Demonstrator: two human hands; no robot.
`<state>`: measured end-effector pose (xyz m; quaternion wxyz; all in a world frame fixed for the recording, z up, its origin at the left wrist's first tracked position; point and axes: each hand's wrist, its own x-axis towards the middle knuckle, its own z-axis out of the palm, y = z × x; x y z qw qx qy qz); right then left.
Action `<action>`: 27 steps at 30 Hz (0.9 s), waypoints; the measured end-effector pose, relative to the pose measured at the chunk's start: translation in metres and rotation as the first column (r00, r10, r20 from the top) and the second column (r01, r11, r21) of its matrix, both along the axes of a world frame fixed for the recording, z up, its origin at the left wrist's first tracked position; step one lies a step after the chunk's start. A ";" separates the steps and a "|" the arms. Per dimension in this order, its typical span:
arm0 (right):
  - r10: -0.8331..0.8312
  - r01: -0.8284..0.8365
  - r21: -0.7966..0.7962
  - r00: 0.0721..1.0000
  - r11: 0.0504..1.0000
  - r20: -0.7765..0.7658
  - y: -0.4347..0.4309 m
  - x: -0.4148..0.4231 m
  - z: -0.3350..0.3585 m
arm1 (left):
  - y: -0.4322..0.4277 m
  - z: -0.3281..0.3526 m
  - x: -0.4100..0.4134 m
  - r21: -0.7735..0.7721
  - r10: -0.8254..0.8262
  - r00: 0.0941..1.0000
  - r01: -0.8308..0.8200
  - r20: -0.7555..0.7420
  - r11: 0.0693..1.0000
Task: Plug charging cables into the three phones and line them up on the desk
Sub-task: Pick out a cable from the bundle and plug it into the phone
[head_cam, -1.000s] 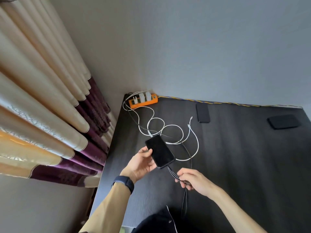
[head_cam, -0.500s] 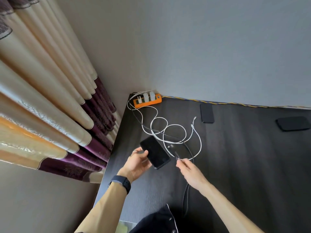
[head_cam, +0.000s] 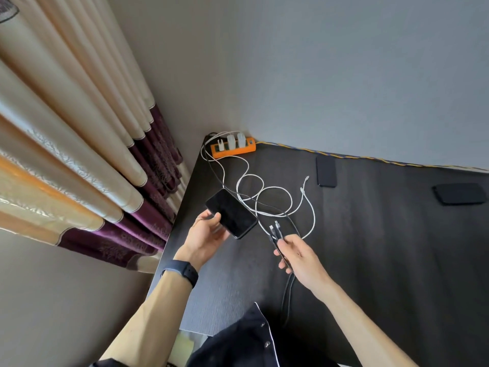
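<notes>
- Dark desk (head_cam: pixel 383 274) in the corner, grey wall behind, and all the action hung just above its near left part.
- Right fingers (head_cam: pixel 292 242) were curled round a black multi-head cable (head_cam: pixel 287 295), pinching it just below its two plug tips (head_cam: pixel 276 225), which stuck up free.
- That right hand (head_cam: pixel 301 256) had climbed from below the phone over the last second. It brought the tips up beside the phone's near end, close but not touching.
- Left fingers (head_cam: pixel 214 219) gripped the edge of the black phone (head_cam: pixel 231 213), held screen-up and tilted off the desk. The left hand (head_cam: pixel 209 234) had eased it a little left and lower.
- So nothing was plugged in yet. It looked like the moment of picking which tip fits, with the first of three phones still to be connected.
- Further out, white cables (head_cam: pixel 275 187) lay looped on the desk with their ends loose, running back to chargers in the orange power strip (head_cam: pixel 232 151).
- A second phone (head_cam: pixel 326 172) and a third phone (head_cam: pixel 460 194) lay flat near the back edge, well apart, with no cable in either.
- Off to the left, cream-and-purple curtains (head_cam: pixel 79 154) hung beside the desk.
</notes>
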<state>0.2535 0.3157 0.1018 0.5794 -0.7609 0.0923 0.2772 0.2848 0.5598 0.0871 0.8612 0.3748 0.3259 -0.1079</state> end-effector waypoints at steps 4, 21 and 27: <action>0.040 -0.037 -0.037 0.996 0.999 0.075 0.006 -0.003 0.007 | -0.010 0.008 0.000 -0.031 0.004 1.000 -0.004 0.007 1.000; 0.073 -0.070 -0.029 0.989 0.997 0.128 0.013 -0.016 0.021 | -0.016 0.010 -0.016 -0.064 0.145 0.977 -0.156 -0.157 0.986; 0.069 -0.064 -0.048 0.989 0.997 0.128 0.013 -0.015 0.021 | -0.021 0.007 -0.019 -0.085 0.142 0.976 -0.158 -0.168 0.984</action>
